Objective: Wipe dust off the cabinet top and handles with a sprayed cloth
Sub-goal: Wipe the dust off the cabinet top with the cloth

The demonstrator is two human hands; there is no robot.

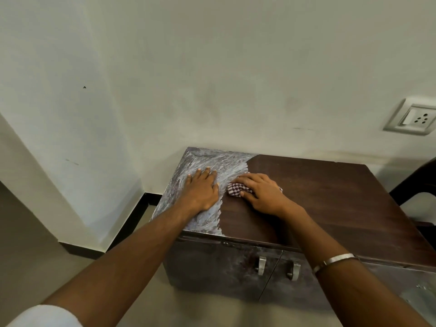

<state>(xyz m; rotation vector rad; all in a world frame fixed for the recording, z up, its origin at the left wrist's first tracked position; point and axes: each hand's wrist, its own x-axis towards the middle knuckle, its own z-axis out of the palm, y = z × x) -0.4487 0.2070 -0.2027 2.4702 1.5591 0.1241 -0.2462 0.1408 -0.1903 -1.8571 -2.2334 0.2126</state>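
On the cabinet top (330,199), at about five o'clock in the view, two hands work side by side over one cloth. The left hand (203,190) lies flat on the dusty grey part of the top, fingers straight and close together, pointing toward twelve o'clock at the wall (212,67); it holds nothing. The right hand (259,192) presses down on the checked cloth (236,188), fingers curled over it and pointing toward ten o'clock. The cloth is bunched under that palm, with its long axis running roughly from nine to three o'clock; one end shows at the fingertips and a small corner shows past the back of the hand at three o'clock. It sits right at the border between the grey dusty patch, toward nine o'clock, and the clean dark brown wood, toward three o'clock.

One cabinet shows two doors on its front, and two metal handles (262,265) hang upright near the seam between the doors, at six o'clock of the hands. One metal bangle (335,261) circles the right wrist. One wall socket plate (412,118) is set at two o'clock. A dark chair (415,185) stands at three o'clock, just beside the cabinet's end.
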